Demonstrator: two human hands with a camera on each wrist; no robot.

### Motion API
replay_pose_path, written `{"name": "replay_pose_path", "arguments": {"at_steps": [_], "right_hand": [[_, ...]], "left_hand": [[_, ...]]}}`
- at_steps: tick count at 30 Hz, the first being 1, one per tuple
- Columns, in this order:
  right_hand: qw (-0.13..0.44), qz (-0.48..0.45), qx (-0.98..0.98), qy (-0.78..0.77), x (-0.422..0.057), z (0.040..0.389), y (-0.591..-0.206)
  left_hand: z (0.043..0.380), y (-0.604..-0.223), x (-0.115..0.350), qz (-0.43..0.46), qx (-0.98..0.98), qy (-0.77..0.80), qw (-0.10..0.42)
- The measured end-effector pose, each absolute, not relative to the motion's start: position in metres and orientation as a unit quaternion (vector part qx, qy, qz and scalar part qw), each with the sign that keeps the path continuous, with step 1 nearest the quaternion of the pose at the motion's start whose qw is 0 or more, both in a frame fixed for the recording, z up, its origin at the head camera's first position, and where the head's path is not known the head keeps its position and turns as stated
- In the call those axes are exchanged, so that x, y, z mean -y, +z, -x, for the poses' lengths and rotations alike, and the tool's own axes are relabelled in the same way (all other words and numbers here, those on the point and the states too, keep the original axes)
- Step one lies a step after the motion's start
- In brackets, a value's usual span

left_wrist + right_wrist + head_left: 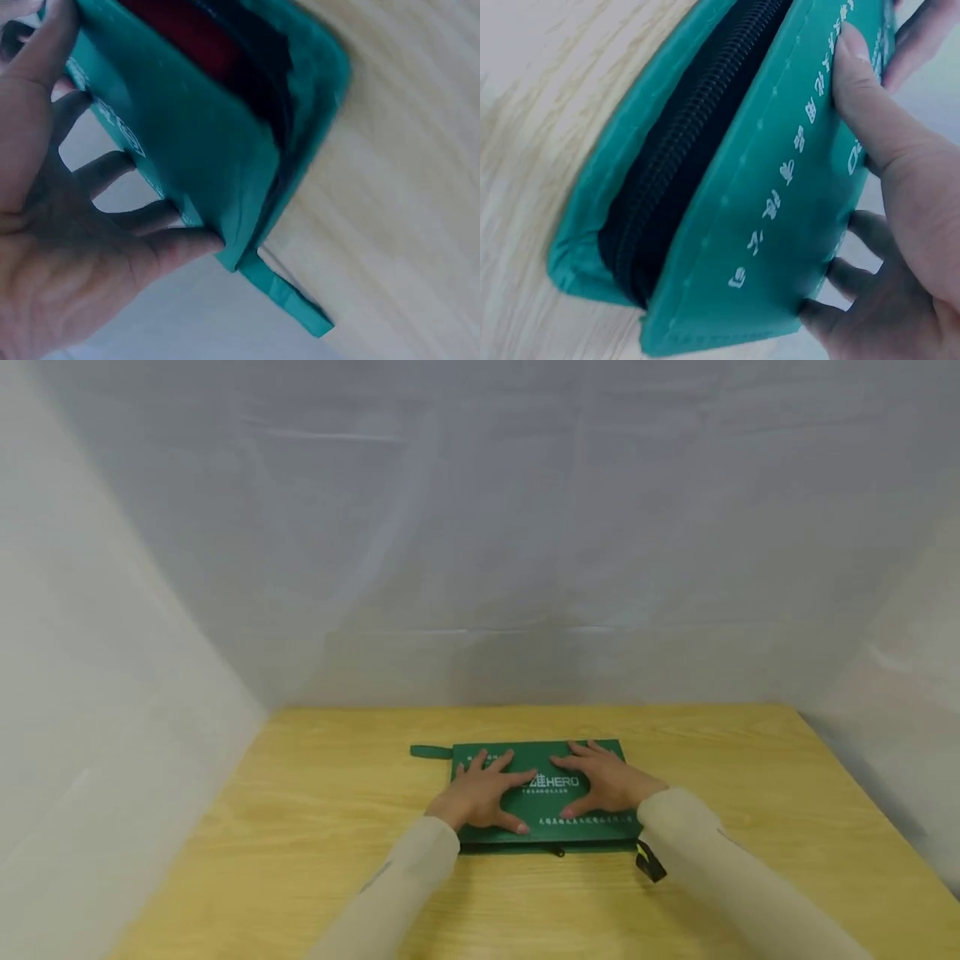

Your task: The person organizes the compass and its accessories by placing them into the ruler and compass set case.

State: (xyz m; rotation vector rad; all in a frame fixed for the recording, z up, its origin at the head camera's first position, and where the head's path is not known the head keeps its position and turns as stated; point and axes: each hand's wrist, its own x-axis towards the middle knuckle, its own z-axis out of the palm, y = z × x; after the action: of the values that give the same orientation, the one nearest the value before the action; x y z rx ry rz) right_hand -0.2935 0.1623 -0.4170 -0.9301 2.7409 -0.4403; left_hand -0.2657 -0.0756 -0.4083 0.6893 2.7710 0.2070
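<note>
A green zip case [540,839] with white lettering, including the word HERO, lies on the wooden table. My left hand [480,797] rests on the left half of its cover, fingers spread and thumb toward the front edge. On the right half rests my right hand [603,781], its fingers also spread out. Black zip teeth [686,112] run along the case's side in the right wrist view. The left wrist view shows a gap under the cover, with something dark red [199,37] inside. A small zip pull [558,852] sits at the front edge.
A green strap loop [431,751] sticks out from the case's back left corner. A small black and yellow piece [650,862] lies by the front right corner, near the right sleeve. Pale sheeting [480,527] surrounds the table [337,802] at the back and sides.
</note>
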Motion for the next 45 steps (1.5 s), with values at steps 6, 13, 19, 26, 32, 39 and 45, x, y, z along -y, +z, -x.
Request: {"name": "replay_pose_path", "arguments": {"at_steps": [6,13,19,26,32,39,45], "right_hand": [[0.118,0.31,-0.933,-0.139,-0.161,0.297,-0.413],[0.123,0.304,-0.934,-0.139,-0.163,0.3,-0.413],[0.12,0.305,-0.933,-0.151,-0.163,0.298,-0.417],[0.128,0.307,-0.932,-0.146,-0.158,0.298,-0.419],[0.128,0.312,-0.931,-0.138,-0.156,0.299,-0.419],[0.135,0.309,-0.933,-0.131,-0.155,0.302,-0.419],[0.139,0.311,-0.93,-0.135,-0.157,0.302,-0.421]], "left_hand": [[0.258,-0.414,0.076,-0.242,-0.965,0.063,0.075],[0.233,-0.414,0.051,-0.292,-0.952,-0.03,-0.087],[0.213,-0.422,0.02,-0.392,-0.916,-0.049,-0.069],[0.206,-0.434,0.011,-0.403,-0.905,-0.115,-0.067],[0.207,-0.436,0.009,-0.386,-0.918,-0.082,-0.039],[0.199,-0.441,0.001,-0.318,-0.94,-0.086,-0.092],[0.194,-0.44,0.001,-0.268,-0.954,-0.072,-0.114]]}}
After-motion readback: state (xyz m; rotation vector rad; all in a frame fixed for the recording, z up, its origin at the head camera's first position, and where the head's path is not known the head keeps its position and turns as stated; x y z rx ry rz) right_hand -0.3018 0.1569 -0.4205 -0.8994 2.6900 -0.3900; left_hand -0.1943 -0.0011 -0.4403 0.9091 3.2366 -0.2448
